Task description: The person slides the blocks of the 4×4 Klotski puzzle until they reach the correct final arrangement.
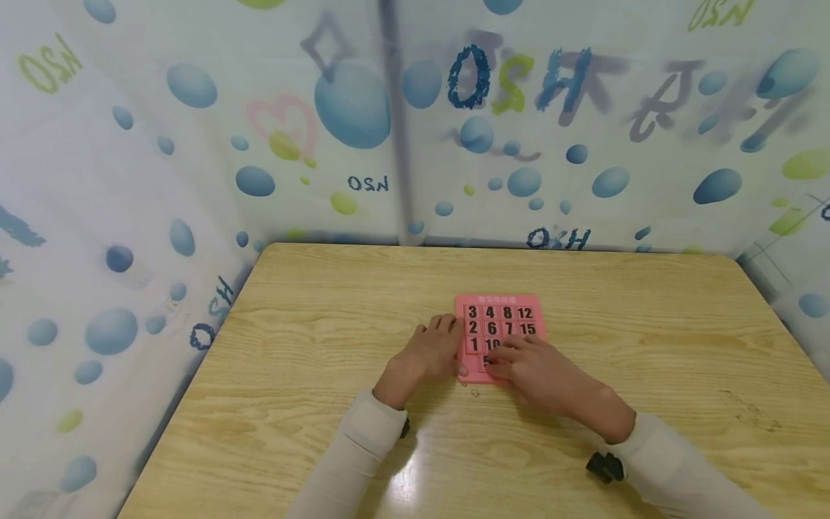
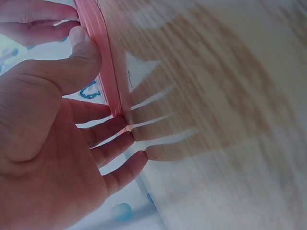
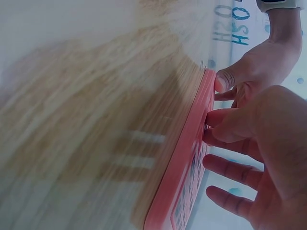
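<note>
A pink number slide puzzle [image 1: 496, 298] lies flat on the table, its tiles printed with black numbers. The top row reads 3, 4, 8, 12, the second 2, 6, 7, 15. At the puzzle's left edge, my left hand [image 1: 429, 353] holds the frame, thumb over the rim and fingers along the side. Over the lower right tiles, my right hand [image 1: 541, 371] touches the tile marked 5 [image 1: 485, 362] with its thumb and forefinger close together; its other fingers stretch out above the puzzle [image 3: 184, 167]. Several lower tiles are hidden under this hand.
The wood-grain table [image 1: 311, 310] reaches back to a printed curtain [image 1: 428, 180] with blue and green spots. Two small clear rings [image 1: 475, 393] lie just below the puzzle. A dark device [image 1: 605, 467] sits at the right wrist.
</note>
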The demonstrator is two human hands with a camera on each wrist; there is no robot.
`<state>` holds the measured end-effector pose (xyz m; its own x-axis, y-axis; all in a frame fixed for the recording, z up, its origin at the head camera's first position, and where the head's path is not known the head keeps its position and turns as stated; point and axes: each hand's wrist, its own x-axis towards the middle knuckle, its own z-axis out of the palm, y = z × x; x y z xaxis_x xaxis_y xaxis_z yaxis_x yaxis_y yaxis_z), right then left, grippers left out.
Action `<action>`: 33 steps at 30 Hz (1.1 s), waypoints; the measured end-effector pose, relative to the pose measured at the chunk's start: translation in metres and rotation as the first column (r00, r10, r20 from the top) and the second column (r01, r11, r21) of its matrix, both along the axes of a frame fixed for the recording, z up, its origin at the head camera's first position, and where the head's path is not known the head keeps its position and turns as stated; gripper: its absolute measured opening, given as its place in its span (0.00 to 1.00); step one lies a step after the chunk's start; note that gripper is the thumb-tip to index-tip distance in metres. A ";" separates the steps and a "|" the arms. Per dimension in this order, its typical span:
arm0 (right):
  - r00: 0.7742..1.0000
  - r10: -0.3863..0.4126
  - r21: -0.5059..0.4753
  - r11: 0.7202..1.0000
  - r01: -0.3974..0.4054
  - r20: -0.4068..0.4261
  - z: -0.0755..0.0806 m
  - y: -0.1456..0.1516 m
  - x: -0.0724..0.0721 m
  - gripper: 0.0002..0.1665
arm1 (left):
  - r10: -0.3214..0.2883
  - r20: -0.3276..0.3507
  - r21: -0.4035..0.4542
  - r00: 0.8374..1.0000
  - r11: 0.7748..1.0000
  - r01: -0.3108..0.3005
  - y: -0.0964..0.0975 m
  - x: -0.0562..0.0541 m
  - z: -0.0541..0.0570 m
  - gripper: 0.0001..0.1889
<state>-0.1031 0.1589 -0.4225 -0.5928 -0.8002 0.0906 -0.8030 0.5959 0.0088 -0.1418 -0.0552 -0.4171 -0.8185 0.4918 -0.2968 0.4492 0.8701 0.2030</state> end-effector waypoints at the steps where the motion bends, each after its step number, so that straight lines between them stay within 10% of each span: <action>1: 1.000 0.000 0.006 1.000 0.000 0.002 0.000 -0.001 0.000 0.14 | 0.000 0.000 0.000 1.000 1.000 0.000 0.000 0.000 0.000 0.46; 33: 0.998 -0.036 -0.048 0.998 0.038 0.044 -0.002 0.006 -0.002 0.13 | 0.006 0.013 0.022 1.000 1.000 -0.006 -0.001 0.000 0.000 0.45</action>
<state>-0.1048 0.1648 -0.4241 -0.6262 -0.7729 0.1027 -0.7794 0.6242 -0.0547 -0.1417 -0.0559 -0.4170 -0.8175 0.4937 -0.2965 0.4415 0.8679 0.2278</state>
